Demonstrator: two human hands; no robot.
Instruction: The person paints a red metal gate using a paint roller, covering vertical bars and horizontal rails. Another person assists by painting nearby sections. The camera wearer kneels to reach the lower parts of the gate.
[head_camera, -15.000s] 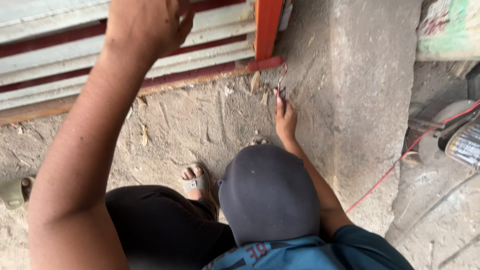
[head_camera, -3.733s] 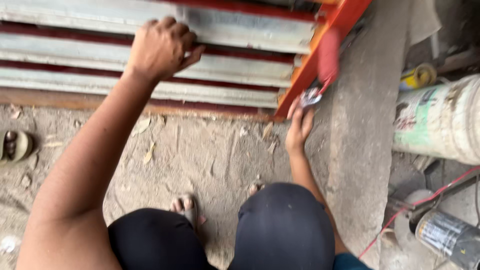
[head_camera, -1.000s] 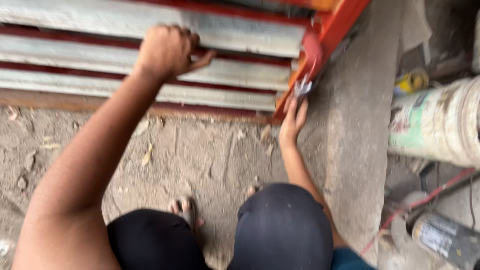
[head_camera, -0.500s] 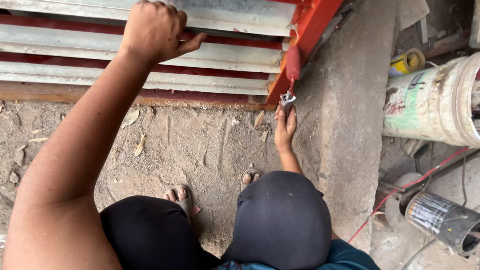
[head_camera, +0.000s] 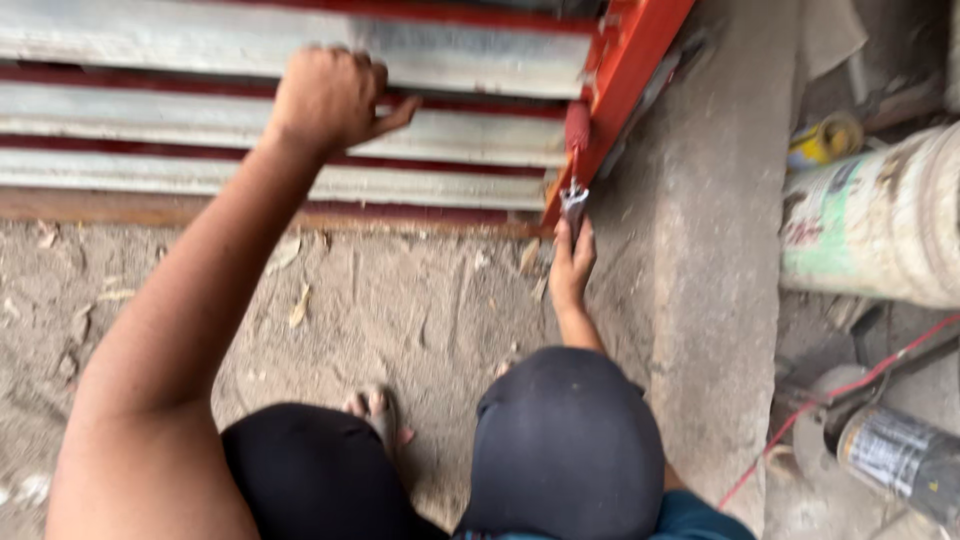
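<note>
My left hand (head_camera: 330, 98) is closed on a grey metal slat (head_camera: 200, 120) of a gate with red and grey horizontal bars. Lower right, my right hand (head_camera: 570, 265) grips the handle of a small paint roller (head_camera: 576, 150). Its red sleeve lies against the orange upright frame (head_camera: 630, 70) near the bottom. My knees in dark trousers fill the lower part of the view, with a sandalled foot (head_camera: 378, 410) between them on sandy ground.
A concrete ledge (head_camera: 720, 300) runs down the right of the frame. Beyond it stand a large dirty white bucket (head_camera: 880, 225), a small yellow tin (head_camera: 825, 140), a grey can (head_camera: 900, 455) and a red cable (head_camera: 850, 390). Dry leaves lie on the sand.
The roller has shifted a little up the orange frame. My left hand stays gripping the slat; the view has tilted slightly.
</note>
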